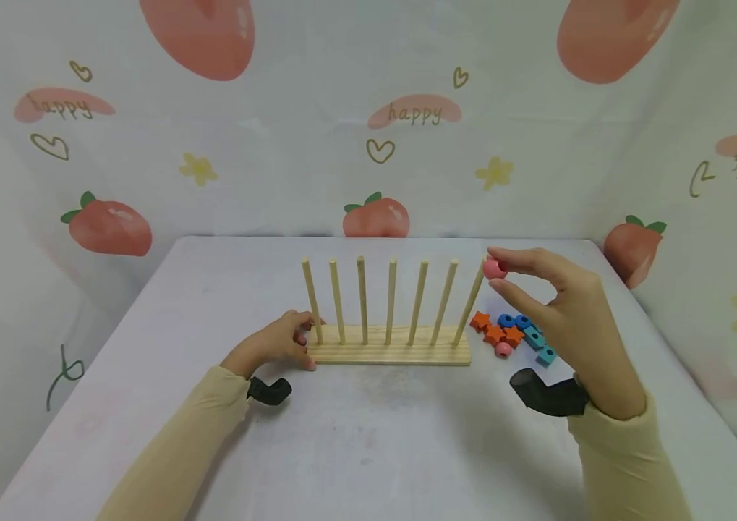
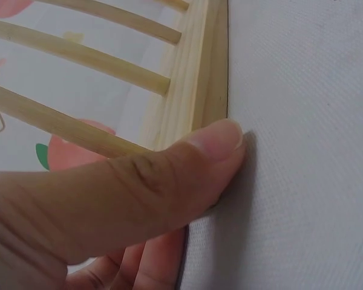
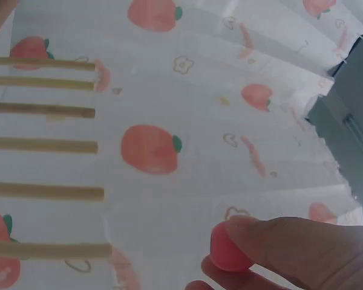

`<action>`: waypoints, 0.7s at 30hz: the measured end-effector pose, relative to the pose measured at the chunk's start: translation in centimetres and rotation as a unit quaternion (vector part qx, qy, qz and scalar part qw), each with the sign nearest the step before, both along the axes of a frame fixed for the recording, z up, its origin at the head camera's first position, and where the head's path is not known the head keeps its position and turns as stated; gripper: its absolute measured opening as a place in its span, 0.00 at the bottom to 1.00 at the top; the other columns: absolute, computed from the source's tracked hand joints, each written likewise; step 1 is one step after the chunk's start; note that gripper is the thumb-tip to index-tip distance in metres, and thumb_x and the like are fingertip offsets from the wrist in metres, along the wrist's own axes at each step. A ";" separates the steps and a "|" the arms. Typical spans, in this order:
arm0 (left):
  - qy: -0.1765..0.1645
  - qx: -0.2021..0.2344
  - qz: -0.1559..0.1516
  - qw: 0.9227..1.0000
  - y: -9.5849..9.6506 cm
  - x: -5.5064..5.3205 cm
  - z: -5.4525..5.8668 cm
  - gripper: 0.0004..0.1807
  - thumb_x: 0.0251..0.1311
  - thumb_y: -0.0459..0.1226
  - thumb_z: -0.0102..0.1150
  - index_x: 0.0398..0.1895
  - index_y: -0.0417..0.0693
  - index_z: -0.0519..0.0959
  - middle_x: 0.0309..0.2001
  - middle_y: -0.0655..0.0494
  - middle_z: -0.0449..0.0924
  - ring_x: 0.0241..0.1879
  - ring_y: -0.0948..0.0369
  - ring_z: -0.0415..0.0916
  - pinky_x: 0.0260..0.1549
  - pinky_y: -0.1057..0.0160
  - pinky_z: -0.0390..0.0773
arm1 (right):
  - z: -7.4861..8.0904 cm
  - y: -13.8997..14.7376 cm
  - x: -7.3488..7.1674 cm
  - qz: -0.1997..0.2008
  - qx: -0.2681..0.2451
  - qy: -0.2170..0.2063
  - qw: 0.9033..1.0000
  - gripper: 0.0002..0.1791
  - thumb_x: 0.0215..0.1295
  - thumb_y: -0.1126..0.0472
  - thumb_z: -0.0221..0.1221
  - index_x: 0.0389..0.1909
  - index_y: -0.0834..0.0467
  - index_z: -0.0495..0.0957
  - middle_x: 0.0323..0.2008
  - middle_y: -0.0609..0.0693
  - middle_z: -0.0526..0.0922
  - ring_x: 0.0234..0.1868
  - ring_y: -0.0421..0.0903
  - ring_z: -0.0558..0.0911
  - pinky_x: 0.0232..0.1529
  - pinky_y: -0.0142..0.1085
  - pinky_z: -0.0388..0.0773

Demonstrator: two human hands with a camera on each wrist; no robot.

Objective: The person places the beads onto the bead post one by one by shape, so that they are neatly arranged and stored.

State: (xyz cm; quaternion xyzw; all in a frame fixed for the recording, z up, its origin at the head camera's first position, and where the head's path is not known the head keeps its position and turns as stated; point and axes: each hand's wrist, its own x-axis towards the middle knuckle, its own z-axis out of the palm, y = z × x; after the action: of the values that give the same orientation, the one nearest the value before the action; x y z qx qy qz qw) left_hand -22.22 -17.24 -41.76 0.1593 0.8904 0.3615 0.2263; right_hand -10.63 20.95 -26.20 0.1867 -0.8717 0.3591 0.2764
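A wooden peg board (image 1: 388, 354) with several upright pegs stands on the table. My left hand (image 1: 280, 340) grips its left end; in the left wrist view the thumb (image 2: 169, 175) lies along the front corner and the other fingers curl behind. Between thumb and index finger, my right hand (image 1: 566, 311) pinches a round pink bead (image 1: 494, 269). In the head view this bead overlaps the top of the rightmost peg (image 1: 470, 304). The right wrist view shows the pink bead (image 3: 228, 249) to the right of the peg tips. All visible pegs are bare.
Right of the board lies a loose group of beads: orange stars (image 1: 493, 334), blue beads (image 1: 506, 321), teal blocks (image 1: 546, 355) and another pink bead (image 1: 503, 350). A white printed curtain (image 1: 290, 181) rises behind the white table (image 1: 368, 449).
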 end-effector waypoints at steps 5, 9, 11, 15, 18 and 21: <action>0.003 -0.006 -0.005 1.000 0.0 -0.1 -0.1 0.41 0.36 0.33 0.80 0.59 0.44 0.71 0.52 0.42 0.65 0.43 0.55 0.68 0.40 0.61 0.70 | 0.4 -1.8 -0.5 0.050 -0.032 0.061 0.996 0.28 0.49 0.76 0.68 0.54 0.56 0.81 0.45 0.52 0.86 0.49 0.30 0.79 0.54 0.21 0.69; 0.009 -0.005 -0.009 1.000 0.0 -0.2 0.0 0.39 0.36 0.33 0.79 0.57 0.44 0.72 0.51 0.41 0.66 0.41 0.55 0.67 0.39 0.61 0.69 | 0.8 -3.3 -1.3 0.084 -0.047 0.089 0.991 0.28 0.48 0.77 0.69 0.54 0.59 0.81 0.45 0.53 0.85 0.48 0.34 0.80 0.55 0.26 0.72; 0.010 -0.003 -0.010 1.000 0.0 -0.2 -0.1 0.39 0.36 0.33 0.79 0.57 0.43 0.72 0.51 0.41 0.66 0.41 0.55 0.68 0.39 0.62 0.69 | 0.8 -4.1 -1.9 0.100 -0.051 0.101 0.988 0.27 0.48 0.76 0.69 0.52 0.61 0.81 0.45 0.54 0.85 0.48 0.35 0.80 0.55 0.27 0.72; 0.007 0.003 -0.009 1.000 -0.1 -0.1 -0.1 0.41 0.36 0.33 0.79 0.58 0.42 0.71 0.51 0.41 0.65 0.42 0.55 0.68 0.39 0.61 0.70 | 0.7 -5.7 -3.3 0.146 -0.071 0.130 0.978 0.23 0.47 0.75 0.70 0.48 0.65 0.81 0.40 0.55 0.85 0.44 0.38 0.81 0.52 0.29 0.74; 0.005 0.010 -0.009 1.000 -0.1 -0.1 -0.1 0.41 0.36 0.33 0.80 0.59 0.43 0.72 0.51 0.42 0.65 0.42 0.55 0.68 0.39 0.61 0.70 | 0.6 -6.7 -4.4 0.177 -0.079 0.147 0.970 0.22 0.47 0.75 0.70 0.47 0.66 0.81 0.39 0.55 0.85 0.43 0.40 0.80 0.51 0.31 0.75; 0.004 0.014 -0.011 1.000 -0.2 -0.1 -0.1 0.41 0.36 0.32 0.79 0.59 0.44 0.72 0.51 0.41 0.64 0.42 0.55 0.68 0.39 0.61 0.70 | 0.6 -7.7 -5.3 0.196 -0.071 0.154 0.966 0.21 0.47 0.73 0.71 0.46 0.66 0.80 0.40 0.55 0.84 0.44 0.43 0.80 0.52 0.34 0.75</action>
State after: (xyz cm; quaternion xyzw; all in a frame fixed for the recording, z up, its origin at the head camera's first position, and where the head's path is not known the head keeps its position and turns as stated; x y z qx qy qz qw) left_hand -22.28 -17.44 -41.87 0.1738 0.8845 0.3704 0.2241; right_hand -15.92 13.29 -25.57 0.3870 -0.7373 0.4337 0.3443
